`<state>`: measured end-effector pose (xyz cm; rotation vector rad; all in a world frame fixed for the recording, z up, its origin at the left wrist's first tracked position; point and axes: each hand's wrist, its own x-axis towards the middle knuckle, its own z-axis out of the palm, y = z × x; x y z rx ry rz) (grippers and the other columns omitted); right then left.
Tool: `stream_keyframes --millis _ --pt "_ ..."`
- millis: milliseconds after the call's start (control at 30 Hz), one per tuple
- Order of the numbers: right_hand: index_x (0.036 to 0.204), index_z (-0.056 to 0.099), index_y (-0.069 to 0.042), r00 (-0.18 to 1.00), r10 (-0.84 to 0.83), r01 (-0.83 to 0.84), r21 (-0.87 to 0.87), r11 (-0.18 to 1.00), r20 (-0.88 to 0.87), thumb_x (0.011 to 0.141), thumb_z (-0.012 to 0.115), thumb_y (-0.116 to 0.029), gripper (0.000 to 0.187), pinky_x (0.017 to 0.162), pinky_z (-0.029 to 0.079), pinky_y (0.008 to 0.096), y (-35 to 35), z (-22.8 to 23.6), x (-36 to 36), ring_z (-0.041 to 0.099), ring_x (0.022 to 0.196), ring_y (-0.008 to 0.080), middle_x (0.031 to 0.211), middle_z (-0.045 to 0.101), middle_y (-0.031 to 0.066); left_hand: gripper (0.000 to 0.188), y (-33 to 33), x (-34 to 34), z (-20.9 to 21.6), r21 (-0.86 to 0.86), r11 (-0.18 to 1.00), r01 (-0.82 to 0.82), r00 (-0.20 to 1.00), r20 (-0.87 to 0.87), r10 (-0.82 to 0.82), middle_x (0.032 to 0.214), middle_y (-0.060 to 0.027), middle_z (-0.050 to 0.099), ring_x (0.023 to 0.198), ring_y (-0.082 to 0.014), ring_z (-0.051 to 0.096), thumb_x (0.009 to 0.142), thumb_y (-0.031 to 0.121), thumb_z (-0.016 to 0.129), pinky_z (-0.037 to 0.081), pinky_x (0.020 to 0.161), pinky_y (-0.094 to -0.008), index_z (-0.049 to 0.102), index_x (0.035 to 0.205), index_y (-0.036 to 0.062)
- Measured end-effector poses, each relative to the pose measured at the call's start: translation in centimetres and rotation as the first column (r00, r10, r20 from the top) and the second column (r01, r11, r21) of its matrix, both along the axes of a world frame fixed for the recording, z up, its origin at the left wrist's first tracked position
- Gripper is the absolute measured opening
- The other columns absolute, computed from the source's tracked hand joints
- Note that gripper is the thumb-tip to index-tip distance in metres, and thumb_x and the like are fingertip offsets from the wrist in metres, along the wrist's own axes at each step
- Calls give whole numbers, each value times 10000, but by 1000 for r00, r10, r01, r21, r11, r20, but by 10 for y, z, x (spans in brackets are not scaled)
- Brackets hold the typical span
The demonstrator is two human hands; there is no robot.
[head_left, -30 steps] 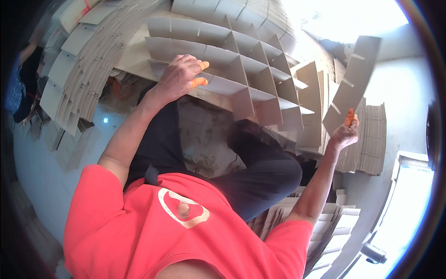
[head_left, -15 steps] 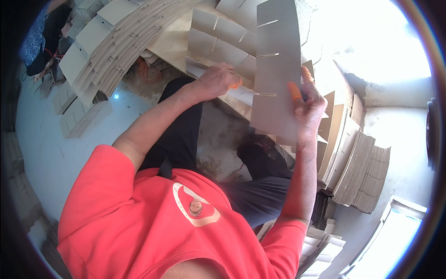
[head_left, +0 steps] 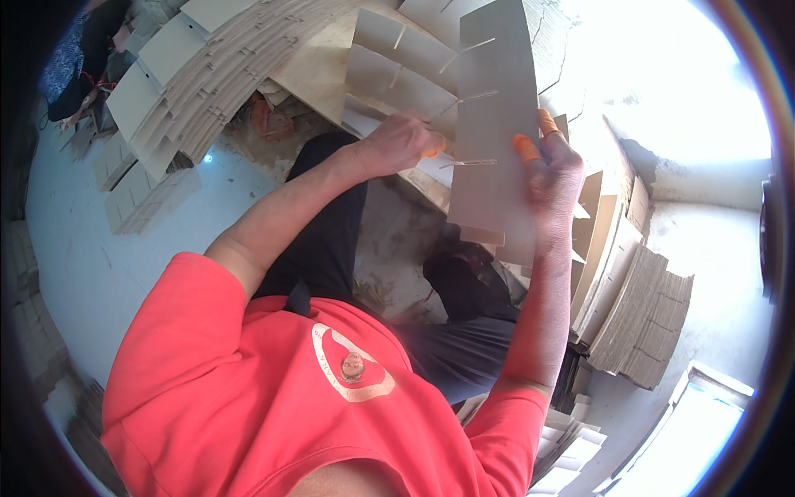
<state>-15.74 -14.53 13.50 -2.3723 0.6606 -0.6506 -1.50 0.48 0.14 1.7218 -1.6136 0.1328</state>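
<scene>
The right hand (head_left: 553, 170), with orange finger caps, grips a long slotted cardboard strip (head_left: 490, 132) by its right edge, holding it upright over the half-built cardboard divider grid (head_left: 389, 74). The left hand (head_left: 400, 141) is closed on the grid beside the strip's left edge. The strip looks light and fairly stiff, but thin; I think it bends or tears at the slots, so holding the solid edge between slots seems safest.

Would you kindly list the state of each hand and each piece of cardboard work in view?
Slotted cardboard strip: upright, gripped by the right hand.
Cardboard divider grid: partly assembled, strips interlocked.
Left hand: resting on the grid.
Right hand: closed on the strip's edge.
Flat cardboard stacks: piled, untouched.
</scene>
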Motion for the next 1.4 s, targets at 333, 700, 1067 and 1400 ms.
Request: stream_keyframes --millis 333,700,1067,1400 --pt "1034 608 75 986 28 -32 -24 999 -165 810 648 -18 246 573 436 245 -1 -10 7 466 603 76 743 610 75 65 -2 0 -2 -8 1000 -13 999 -29 13 661 -100 579 698 -270 573 662 -4 582 469 639 -387 594 717 29" --pt "1008 630 66 991 36 -32 36 999 -131 823 656 -55 223 510 391 244 12 -34 12 410 556 61 694 600 65 78 -4 -1 1 -22 1000 5 997 -72 -7 677 -86 586 726 -272 580 678 7 585 475 662 -390 614 737 50" --pt "884 638 -7 794 200 -322 -119 939 -574 833 609 -114 121 684 496 441 16 -60 45 628 821 375 807 641 211 73 -9 4 1 43 998 42 999 0 -42 669 -36 597 710 -229 566 709 39 586 456 668 -365 628 759 72" --pt "1086 631 -65 874 -486 357 -647 674 -24 830 609 -105 260 752 530 338 -97 -54 -130 635 916 219 1009 650 62 104 -6 2 7 -16 999 50 998 -49 -51 700 -61 611 661 -231 549 725 54 681 448 649 -350 654 819 19"
